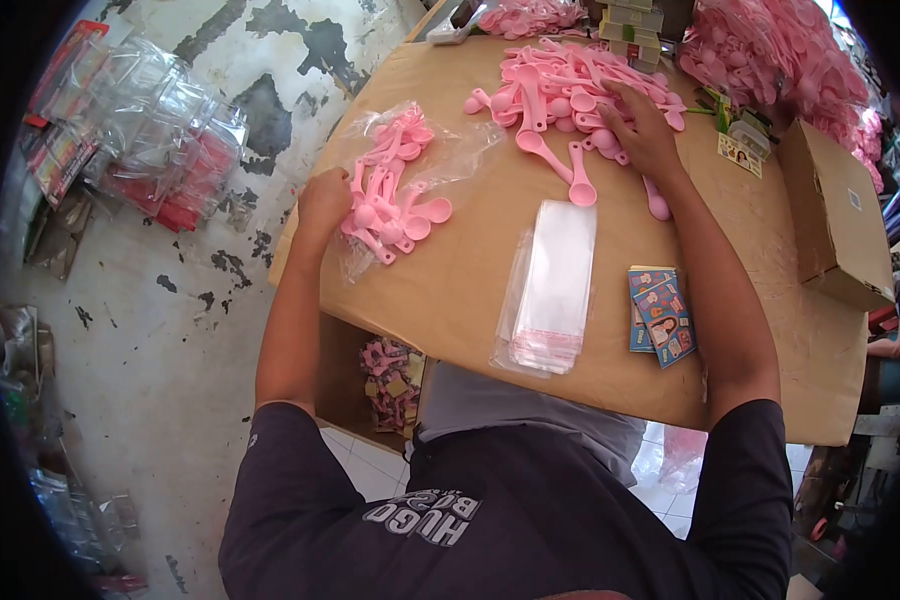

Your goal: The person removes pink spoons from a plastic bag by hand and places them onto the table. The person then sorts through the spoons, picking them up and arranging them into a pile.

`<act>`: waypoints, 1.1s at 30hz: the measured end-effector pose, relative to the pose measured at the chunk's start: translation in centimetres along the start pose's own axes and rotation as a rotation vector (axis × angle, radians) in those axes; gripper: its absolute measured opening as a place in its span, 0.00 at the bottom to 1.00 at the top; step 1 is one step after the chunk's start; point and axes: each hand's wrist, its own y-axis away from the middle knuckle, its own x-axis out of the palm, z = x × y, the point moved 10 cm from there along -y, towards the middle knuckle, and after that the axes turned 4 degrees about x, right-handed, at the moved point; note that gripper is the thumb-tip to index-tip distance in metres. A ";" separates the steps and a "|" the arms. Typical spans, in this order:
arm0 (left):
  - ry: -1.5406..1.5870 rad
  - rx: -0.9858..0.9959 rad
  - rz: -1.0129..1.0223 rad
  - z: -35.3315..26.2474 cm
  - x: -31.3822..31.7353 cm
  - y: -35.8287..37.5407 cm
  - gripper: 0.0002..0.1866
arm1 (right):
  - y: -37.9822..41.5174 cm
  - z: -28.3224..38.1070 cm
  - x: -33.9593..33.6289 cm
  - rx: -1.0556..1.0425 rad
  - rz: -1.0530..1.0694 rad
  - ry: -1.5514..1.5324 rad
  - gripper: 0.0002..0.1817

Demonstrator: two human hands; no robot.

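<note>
My left hand [325, 202] is at the table's left edge, fingers curled against a small heap of pink measuring spoons [390, 200] lying on a clear plastic bag [460, 150]. What those fingers hold, if anything, is hidden. Farther back, my right hand [646, 135] rests over a larger pile of pink spoons [545, 95], with its fingers apart. One pink spoon [656, 200] pokes out beneath my right wrist. Between my arms lies a stack of clear flat sleeves [555, 285], beside some blue printed cards [662, 318].
A cardboard box [832, 215] stands at the table's right. Behind it is a big bag of pink spoons [770, 50]. Small stacked boxes [632, 30] sit at the back. Packaged goods [150, 130] lie on the floor at left. An open carton [390, 385] is under the table.
</note>
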 end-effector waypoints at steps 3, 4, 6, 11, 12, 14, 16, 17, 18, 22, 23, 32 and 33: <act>0.117 -0.102 0.123 -0.6 0.6 -0.7 0.22 | -0.1 0.0 0.1 -0.008 0.000 0.011 0.26; 0.126 -0.079 0.135 -1.8 0.5 -0.9 0.25 | -0.2 0.0 0.1 -0.010 0.000 0.015 0.26; 0.138 -0.053 0.147 -4.3 -0.3 -1.0 0.29 | -0.2 0.2 0.1 -0.005 0.004 0.009 0.26; 0.712 0.398 -0.001 -10.4 -1.6 -0.4 0.27 | -0.1 -0.4 0.1 -0.015 -0.016 -0.003 0.26; 0.713 0.406 0.007 -10.5 -1.7 -0.3 0.27 | -0.1 -0.5 0.1 -0.020 -0.019 -0.015 0.26; 0.642 0.377 0.050 -10.3 -1.9 0.5 0.26 | 0.1 -0.7 0.0 -0.015 -0.029 -0.024 0.26; 0.573 0.404 0.013 -10.2 -3.0 1.8 0.25 | 0.1 -0.4 -0.1 -0.023 -0.029 -0.016 0.25; 0.504 0.421 -0.031 -10.1 -3.5 2.2 0.24 | 0.1 -0.5 -0.2 -0.019 -0.028 -0.018 0.25; 0.504 0.417 -0.028 -10.0 -3.5 2.3 0.24 | 0.1 -0.7 -0.1 -0.009 -0.029 -0.006 0.25; 0.355 0.430 -0.119 -9.9 -4.6 3.2 0.21 | 0.0 -0.9 0.2 -0.013 -0.027 -0.012 0.24; 0.350 0.373 -0.078 -9.4 -4.2 3.0 0.20 | -0.1 -0.9 0.3 -0.018 -0.019 -0.016 0.24; 0.484 0.216 0.129 -7.2 -2.2 2.6 0.21 | 0.0 -0.8 0.2 0.004 -0.017 -0.012 0.24; 0.483 0.214 0.130 -7.4 -2.8 2.8 0.21 | 0.0 -0.7 0.2 -0.007 -0.020 0.002 0.24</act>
